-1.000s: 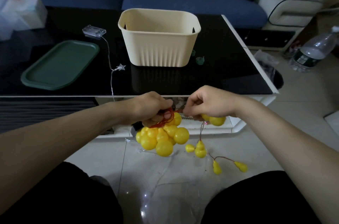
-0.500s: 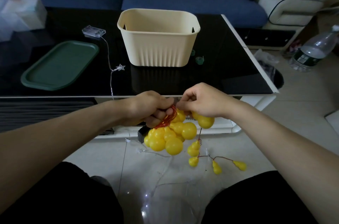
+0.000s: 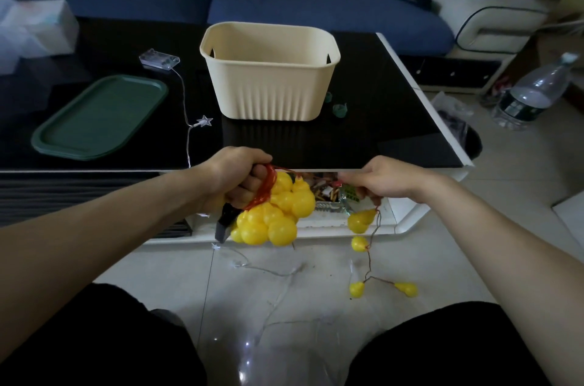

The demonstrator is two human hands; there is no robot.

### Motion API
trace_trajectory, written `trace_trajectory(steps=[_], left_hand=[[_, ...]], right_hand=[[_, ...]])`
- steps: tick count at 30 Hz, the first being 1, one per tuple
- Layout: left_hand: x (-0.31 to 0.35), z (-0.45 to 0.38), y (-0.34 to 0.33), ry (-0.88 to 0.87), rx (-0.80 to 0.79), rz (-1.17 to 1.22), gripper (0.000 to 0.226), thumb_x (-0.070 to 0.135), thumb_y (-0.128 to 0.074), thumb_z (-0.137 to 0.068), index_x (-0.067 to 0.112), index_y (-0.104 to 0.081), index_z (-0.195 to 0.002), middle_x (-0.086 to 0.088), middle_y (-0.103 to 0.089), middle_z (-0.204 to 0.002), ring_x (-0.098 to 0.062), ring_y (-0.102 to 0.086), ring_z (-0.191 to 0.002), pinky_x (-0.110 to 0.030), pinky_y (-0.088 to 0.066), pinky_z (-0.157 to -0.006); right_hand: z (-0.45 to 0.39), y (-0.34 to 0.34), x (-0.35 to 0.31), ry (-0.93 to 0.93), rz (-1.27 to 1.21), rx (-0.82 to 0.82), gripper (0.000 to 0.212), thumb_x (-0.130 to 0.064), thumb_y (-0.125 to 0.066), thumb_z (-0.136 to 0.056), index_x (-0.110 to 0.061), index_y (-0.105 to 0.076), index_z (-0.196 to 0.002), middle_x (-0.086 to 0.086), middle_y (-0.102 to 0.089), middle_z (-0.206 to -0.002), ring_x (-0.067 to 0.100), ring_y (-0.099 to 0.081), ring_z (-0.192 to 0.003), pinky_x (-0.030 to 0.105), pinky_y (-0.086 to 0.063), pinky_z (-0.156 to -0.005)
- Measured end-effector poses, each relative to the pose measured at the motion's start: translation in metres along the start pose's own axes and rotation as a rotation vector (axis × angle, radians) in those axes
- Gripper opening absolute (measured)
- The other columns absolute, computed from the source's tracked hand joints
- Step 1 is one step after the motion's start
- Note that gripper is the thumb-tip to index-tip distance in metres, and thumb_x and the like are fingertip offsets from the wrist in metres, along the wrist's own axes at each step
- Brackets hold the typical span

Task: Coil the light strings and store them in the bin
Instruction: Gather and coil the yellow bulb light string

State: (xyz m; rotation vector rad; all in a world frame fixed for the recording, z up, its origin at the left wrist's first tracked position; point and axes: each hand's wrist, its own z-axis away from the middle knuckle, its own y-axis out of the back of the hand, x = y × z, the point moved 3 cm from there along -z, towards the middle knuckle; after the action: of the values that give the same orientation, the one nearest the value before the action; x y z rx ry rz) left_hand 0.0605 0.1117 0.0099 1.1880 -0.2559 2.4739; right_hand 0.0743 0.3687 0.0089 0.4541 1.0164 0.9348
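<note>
A bunch of yellow bulbs (image 3: 275, 215) on red wire (image 3: 265, 186) is held in front of the near edge of the black counter (image 3: 373, 120), above the floor. The coiled red wire is gripped by the left hand (image 3: 237, 178), with the fingers curled round it, and a small black box (image 3: 226, 222) is seen sticking out below that hand. The loose end of the same wire is pinched by the right hand (image 3: 382, 178), a little apart from the left one. From the right hand the wire is hung down to the floor (image 3: 316, 290), with 4 more yellow bulbs on it: 2 in the air and 2 on the tiles (image 3: 406, 289). The cream bin (image 3: 268, 91) is stood on the counter near its middle, toward the far edge, and nothing can be seen inside it. A second light string (image 3: 186, 132), thin and clear with a star (image 3: 203, 122) on it, is laid on the counter to the left of the bin, with its clear battery box (image 3: 159, 59) near the far edge. This string is run over the near edge and down onto the floor. A green tray (image 3: 98, 116) is placed near the left edge of the counter. 2 small green things (image 3: 339, 109) are seen just beside the right side of the bin. A water bottle (image 3: 534, 91) is stood on the floor past the right edge.
</note>
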Motion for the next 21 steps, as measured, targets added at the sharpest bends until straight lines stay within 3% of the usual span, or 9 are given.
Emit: trace_trajectory(steps=[4, 7, 9, 12, 17, 21], left_hand=[[-0.003, 0.001, -0.001, 0.038, 0.027, -0.016, 0.051, 0.041, -0.036, -0.104, 0.022, -0.034, -0.057, 0.004, -0.023, -0.049, -0.011, -0.016, -0.035, -0.018, -0.012, -0.037], [-0.003, 0.001, 0.0, 0.039, 0.025, 0.012, 0.051, 0.041, -0.035, -0.104, 0.023, -0.034, -0.057, 0.004, -0.022, -0.049, -0.011, -0.016, -0.035, -0.019, -0.013, -0.036], [-0.002, 0.002, 0.003, 0.033, 0.024, 0.028, 0.05, 0.041, -0.034, -0.104, 0.023, -0.033, -0.057, 0.004, -0.021, -0.049, -0.011, -0.016, -0.036, -0.02, -0.014, -0.036], [0.002, 0.005, 0.006, 0.018, 0.024, 0.049, 0.048, 0.038, -0.036, -0.104, 0.023, -0.03, -0.058, 0.004, -0.021, -0.048, -0.011, -0.016, -0.037, -0.022, -0.014, -0.038], [0.002, 0.004, 0.005, -0.026, 0.049, 0.05, 0.044, 0.033, -0.041, -0.103, 0.022, -0.035, -0.061, 0.004, -0.024, -0.05, -0.012, -0.02, -0.039, -0.024, -0.018, -0.041], [0.002, 0.003, -0.001, -0.03, 0.012, 0.116, 0.039, 0.032, -0.041, -0.102, 0.019, -0.04, -0.065, 0.003, -0.033, -0.051, -0.014, -0.03, -0.039, -0.024, -0.027, -0.04]], right_hand=[[0.004, 0.01, -0.009, 0.043, -0.106, 0.247, 0.052, -0.046, -0.05, -0.103, -0.004, -0.065, -0.077, -0.001, -0.054, -0.059, 0.01, -0.05, -0.052, 0.023, -0.038, -0.055], [0.012, 0.012, -0.023, 0.139, -0.232, 0.382, 0.045, -0.042, -0.054, -0.102, -0.006, -0.067, -0.077, -0.004, -0.058, -0.062, 0.011, -0.058, -0.063, 0.027, -0.045, -0.064], [0.017, 0.007, -0.036, 0.241, -0.213, 0.323, 0.042, -0.042, -0.058, -0.099, -0.014, -0.064, -0.069, -0.004, -0.055, -0.058, 0.011, -0.057, -0.062, 0.03, -0.047, -0.067], [0.023, -0.008, -0.054, 0.35, -0.141, 0.198, 0.037, -0.04, -0.066, -0.094, -0.019, -0.063, -0.064, -0.011, -0.052, -0.049, 0.001, -0.047, -0.048, 0.018, -0.038, -0.053], [0.032, -0.027, -0.074, 0.495, -0.154, 0.051, 0.03, -0.033, -0.073, -0.091, -0.017, -0.063, -0.067, -0.009, -0.049, -0.05, 0.006, -0.041, -0.049, 0.019, -0.035, -0.052], [0.039, -0.035, -0.084, 0.506, -0.123, -0.042, 0.021, -0.031, -0.075, -0.09, -0.015, -0.069, -0.079, -0.008, -0.05, -0.052, 0.009, -0.041, -0.05, 0.025, -0.036, -0.053]])
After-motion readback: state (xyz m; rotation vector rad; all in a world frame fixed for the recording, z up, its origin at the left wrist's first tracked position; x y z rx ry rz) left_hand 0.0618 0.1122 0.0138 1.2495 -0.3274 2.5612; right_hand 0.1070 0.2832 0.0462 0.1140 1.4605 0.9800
